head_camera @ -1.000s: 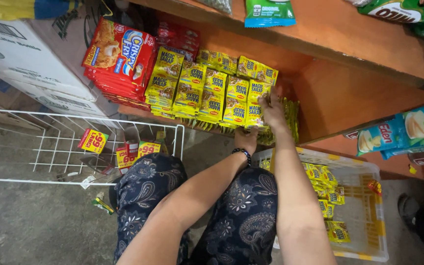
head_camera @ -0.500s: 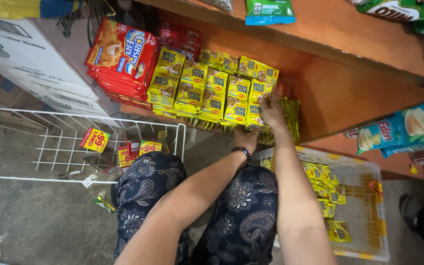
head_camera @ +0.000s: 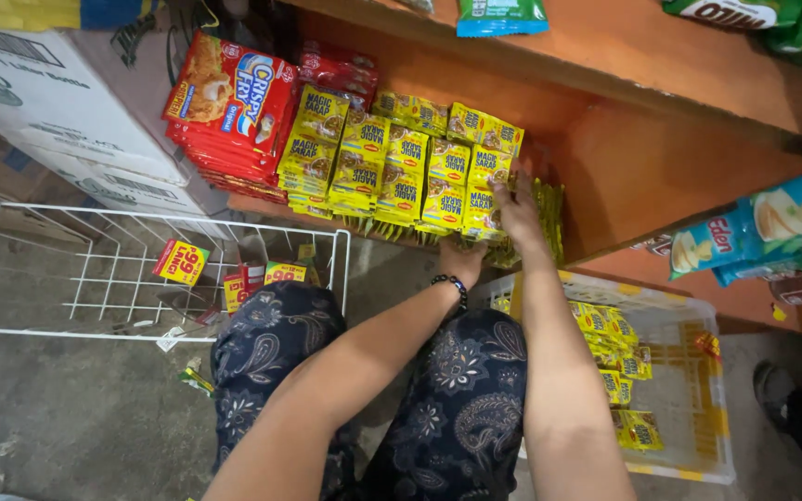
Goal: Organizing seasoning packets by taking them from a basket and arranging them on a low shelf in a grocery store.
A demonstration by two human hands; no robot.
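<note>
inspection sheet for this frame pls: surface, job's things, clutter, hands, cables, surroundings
Surface: orange wooden shelf, lower bay part filled; grey concrete floor below.
Job's things: rows of yellow sachet packs standing on the shelf; more of them in a clear plastic crate on the floor.
Clutter: loose packets and scraps inside and beside a white wire rack.
Hands: right hand presses on the end of the yellow rows; left hand, beaded bracelet at the wrist, sits at the shelf edge under the packs; its grip is hidden.
Cables: nothing seen.
Surroundings: red packet stack, cardboard boxes, blue chip bags, a dark shoe at right.
</note>
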